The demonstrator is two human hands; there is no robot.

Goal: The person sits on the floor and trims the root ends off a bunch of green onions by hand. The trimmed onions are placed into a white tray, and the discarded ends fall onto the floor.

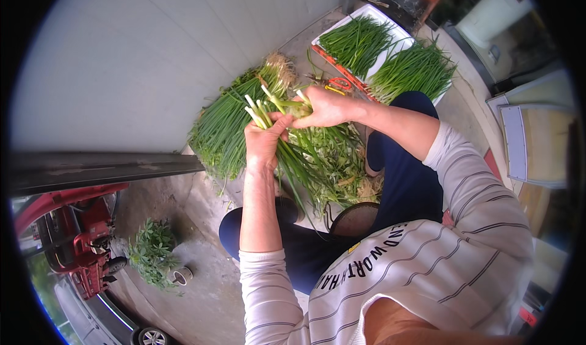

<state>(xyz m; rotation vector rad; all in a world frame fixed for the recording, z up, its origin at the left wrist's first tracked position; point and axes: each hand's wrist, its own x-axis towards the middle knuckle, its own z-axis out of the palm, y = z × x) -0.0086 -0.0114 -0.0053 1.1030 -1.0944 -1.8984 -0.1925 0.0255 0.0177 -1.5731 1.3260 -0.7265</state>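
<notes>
My left hand point(263, 141) is closed around a small bunch of green onions point(293, 162), white ends up and green leaves hanging towards my lap. Beside it, my right hand point(320, 109) grips pale stalks and leaf scraps, its fingertips almost meeting my left thumb. Beyond my left hand lies a large heap of green onions point(229, 120) with roots point(280, 65) at its far end. A pile of stripped leaves point(341, 162) covers the ground beneath my hands. Two bundles of onions point(359, 42) point(412, 70) rest in a white foam tray point(366, 10) at the upper right.
Red-handled scissors point(339, 85) and a yellow-handled tool point(335, 90) lie near the foam tray. A grey panel wall point(128, 61) rises beyond the heap. A leafy plant point(153, 253), a small pot point(183, 276) and a red vehicle point(87, 244) stand at the lower left.
</notes>
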